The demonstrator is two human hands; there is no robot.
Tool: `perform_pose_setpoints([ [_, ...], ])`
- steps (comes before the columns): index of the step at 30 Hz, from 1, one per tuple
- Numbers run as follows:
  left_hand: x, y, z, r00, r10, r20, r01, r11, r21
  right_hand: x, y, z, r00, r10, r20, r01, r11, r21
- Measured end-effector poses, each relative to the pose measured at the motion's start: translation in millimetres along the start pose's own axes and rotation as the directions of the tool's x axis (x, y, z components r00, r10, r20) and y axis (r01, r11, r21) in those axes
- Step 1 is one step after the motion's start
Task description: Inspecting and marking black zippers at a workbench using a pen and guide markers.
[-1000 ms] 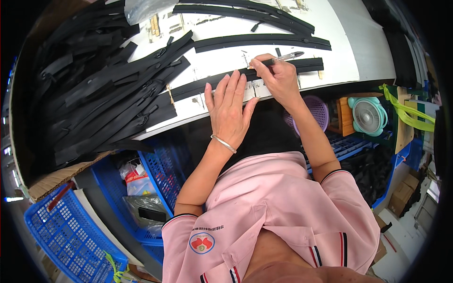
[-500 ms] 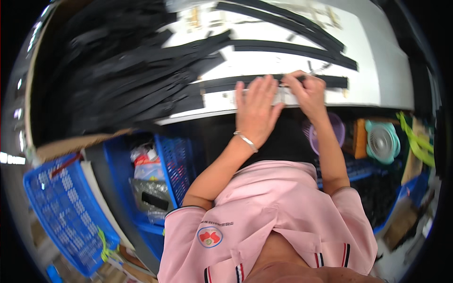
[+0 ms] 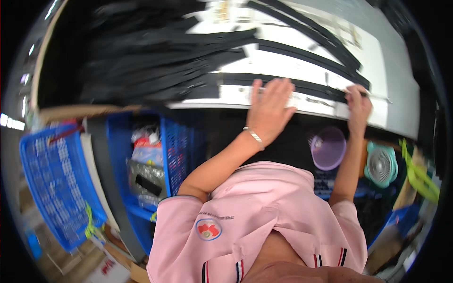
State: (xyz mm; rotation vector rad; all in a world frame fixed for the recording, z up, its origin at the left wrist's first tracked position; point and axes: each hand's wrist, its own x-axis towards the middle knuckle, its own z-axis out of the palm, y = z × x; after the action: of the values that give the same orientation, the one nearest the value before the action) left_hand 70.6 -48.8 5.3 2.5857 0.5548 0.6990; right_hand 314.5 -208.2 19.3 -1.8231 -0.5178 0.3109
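Note:
My left hand (image 3: 272, 111) lies flat with its fingers stretched out, pressing on a long black strip that looks like a zipper (image 3: 314, 88) on the white board (image 3: 269, 64). Near the strip's right end, my right hand (image 3: 359, 104) is closed in a pinch on it. Whether a small slider is between those fingertips is too blurred to tell. Further black strips (image 3: 302, 54) lie across the board behind my hands. At the left, a large heap of black strips (image 3: 141, 70) spreads onto the board's edge.
A cardboard edge (image 3: 89, 112) borders the heap. Below the table stand blue baskets (image 3: 61, 184), one with plastic bags (image 3: 146, 177) in it. Beneath my right forearm are a purple basket (image 3: 329, 150) and a teal fan (image 3: 382, 165). Small metal fittings (image 3: 355, 35) sit on the board.
My right hand has slid right along the black zipper, from beside my left hand to near its right end. My left hand stays flat on the strip. The whole view has shifted slightly.

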Motion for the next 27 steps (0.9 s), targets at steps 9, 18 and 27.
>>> perform_pose_setpoints([
  [9, 18.0, 25.0, -0.6, 1.0, 0.004, -0.024, -0.006, 0.998, -0.057, -0.1, -6.0, 13.8, 0.99, -0.141, 0.03, 0.137, 0.983, 0.121],
  [18, 76.1, 54.1, 53.4, 0.979, 0.159, -0.125, -0.185, 0.954, -0.237, -3.3, -8.5, 16.2, 0.987, -0.143, 0.079, 0.138, 0.988, 0.066],
  [27, 79.8, 55.9, 59.7, 0.979, 0.137, -0.148, -0.167, 0.963, -0.21, -0.5, -1.3, 20.4, 0.975, -0.216, 0.051, 0.217, 0.976, -0.001],
])
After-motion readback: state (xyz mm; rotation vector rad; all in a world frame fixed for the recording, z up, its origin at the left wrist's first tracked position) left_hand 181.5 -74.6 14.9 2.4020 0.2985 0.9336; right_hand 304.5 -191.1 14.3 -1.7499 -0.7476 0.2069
